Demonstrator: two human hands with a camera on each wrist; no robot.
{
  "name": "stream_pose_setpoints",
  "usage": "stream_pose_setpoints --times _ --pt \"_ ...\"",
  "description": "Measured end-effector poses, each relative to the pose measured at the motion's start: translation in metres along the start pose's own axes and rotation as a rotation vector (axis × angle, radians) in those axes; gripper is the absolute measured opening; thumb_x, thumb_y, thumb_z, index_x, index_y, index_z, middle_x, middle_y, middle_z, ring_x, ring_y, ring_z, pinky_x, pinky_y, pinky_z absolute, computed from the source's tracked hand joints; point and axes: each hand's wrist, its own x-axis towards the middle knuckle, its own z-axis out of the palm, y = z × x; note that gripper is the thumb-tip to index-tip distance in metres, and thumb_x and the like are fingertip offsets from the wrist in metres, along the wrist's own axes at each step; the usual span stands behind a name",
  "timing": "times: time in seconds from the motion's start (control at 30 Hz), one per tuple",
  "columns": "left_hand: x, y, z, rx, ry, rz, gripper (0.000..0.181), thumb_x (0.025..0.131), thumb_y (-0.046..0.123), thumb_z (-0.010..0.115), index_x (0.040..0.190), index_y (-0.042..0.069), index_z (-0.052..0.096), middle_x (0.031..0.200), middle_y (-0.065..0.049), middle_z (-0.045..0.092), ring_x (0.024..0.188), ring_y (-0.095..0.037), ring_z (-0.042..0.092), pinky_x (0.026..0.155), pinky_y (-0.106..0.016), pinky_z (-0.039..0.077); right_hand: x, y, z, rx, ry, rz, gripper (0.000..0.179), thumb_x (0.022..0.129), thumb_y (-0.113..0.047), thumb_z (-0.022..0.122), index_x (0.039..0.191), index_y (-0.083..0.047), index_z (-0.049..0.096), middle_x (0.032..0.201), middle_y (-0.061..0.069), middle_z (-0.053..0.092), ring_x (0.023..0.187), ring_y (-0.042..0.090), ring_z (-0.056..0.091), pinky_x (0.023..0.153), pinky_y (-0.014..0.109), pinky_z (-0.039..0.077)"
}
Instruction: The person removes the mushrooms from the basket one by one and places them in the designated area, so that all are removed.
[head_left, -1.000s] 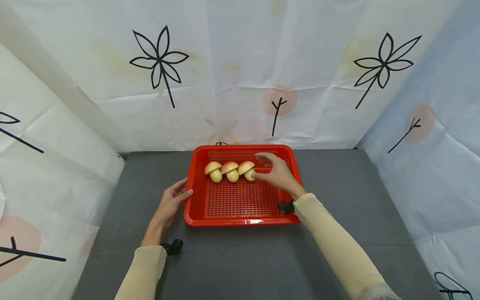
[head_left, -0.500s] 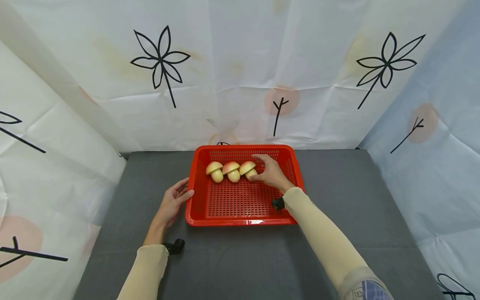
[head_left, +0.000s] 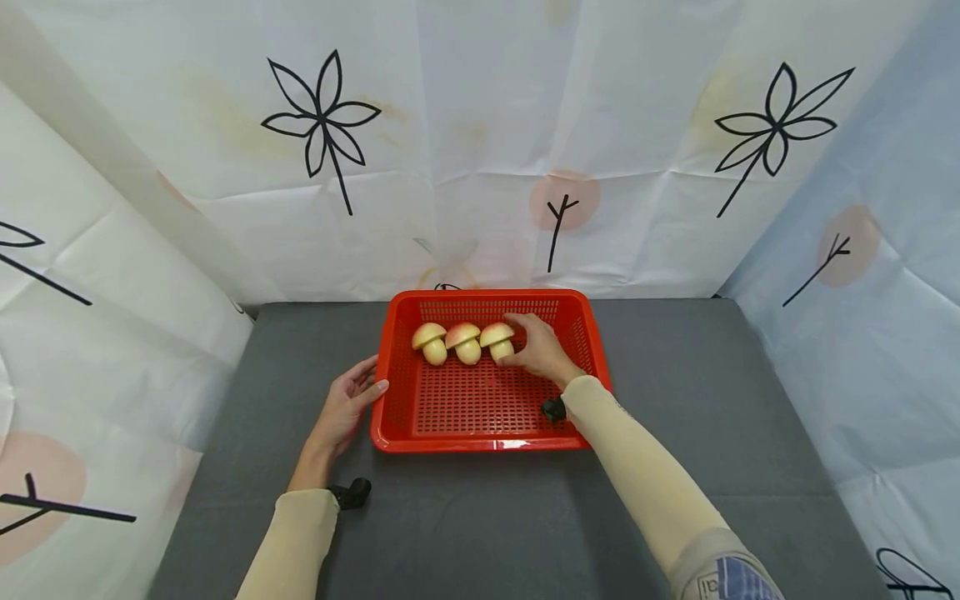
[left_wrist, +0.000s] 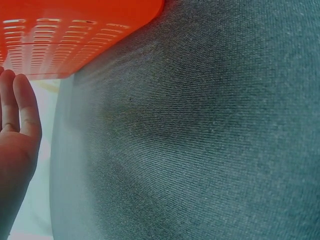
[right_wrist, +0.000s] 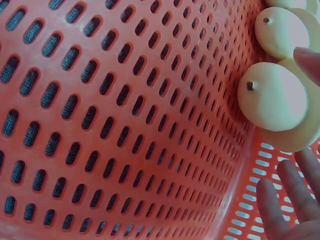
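Note:
Three yellow mushrooms with reddish tinges on their caps, the left (head_left: 429, 343), the middle (head_left: 463, 342) and the right one (head_left: 497, 341), lie in a row inside a red plastic basket (head_left: 487, 443). My right hand (head_left: 542, 348) is spread around the right mushroom, thumb by its stem and fingers beside its cap. In the right wrist view the fingers (right_wrist: 295, 200) look extended below that mushroom (right_wrist: 272, 97); contact cannot be told. At the basket's left side, my left hand (head_left: 347, 408) has its thumb against the rim. Its fingers look straight in the left wrist view, beside the basket wall (left_wrist: 100, 22).
The basket stands on a grey cloth-covered table (head_left: 480, 525), near its back edge. White printed fabric (head_left: 480, 150) hangs behind and on both sides. Slotted holes cover the basket's floor and walls.
My right hand has moved left and closer around the right mushroom, which is turned slightly more upright. My left hand stays at the basket's left rim.

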Motion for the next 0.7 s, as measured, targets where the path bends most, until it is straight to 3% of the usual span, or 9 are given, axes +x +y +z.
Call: stream_pose_setpoints --times 0.1,0.3,0.5,0.7 --pt "0.0002 0.0 0.0003 0.001 0.003 0.0 0.058 0.099 0.0 0.062 0.15 -0.009 0.036 0.136 -0.018 0.051 0.114 -0.017 0.058 0.094 -0.023 0.052 0.0005 -0.0012 0.0 -0.028 -0.004 -0.004 0.084 0.078 -0.015 0.09 0.15 -0.006 0.048 0.15 0.018 0.046 0.142 0.039 0.035 0.115 0.057 0.03" --pt "0.0003 -0.0011 -0.0002 0.006 -0.01 0.003 0.06 0.099 0.001 0.063 0.151 -0.008 0.035 0.136 -0.017 0.051 0.115 -0.016 0.058 0.095 -0.024 0.052 0.0043 -0.001 0.0037 -0.075 -0.035 -0.072 0.084 0.076 -0.008 0.089 0.149 -0.006 0.049 0.14 0.016 0.049 0.128 0.038 0.047 0.102 0.054 0.044" --pt "-0.0004 -0.0014 -0.0007 0.006 -0.012 0.008 0.059 0.099 0.003 0.063 0.151 -0.007 0.036 0.136 -0.016 0.052 0.115 -0.017 0.057 0.095 -0.024 0.052 0.0063 0.0031 0.0071 -0.115 -0.036 -0.098 0.083 0.073 -0.005 0.089 0.147 -0.002 0.05 0.139 0.018 0.05 0.126 0.038 0.05 0.101 0.054 0.045" --pt "-0.0004 -0.0013 -0.001 -0.002 -0.007 0.007 0.06 0.099 0.002 0.064 0.151 -0.008 0.036 0.138 -0.019 0.049 0.116 -0.02 0.056 0.095 -0.024 0.052 0.005 0.0035 0.0057 -0.081 -0.032 -0.09 0.081 0.074 -0.006 0.09 0.146 -0.004 0.052 0.138 0.016 0.051 0.126 0.037 0.05 0.102 0.054 0.045"
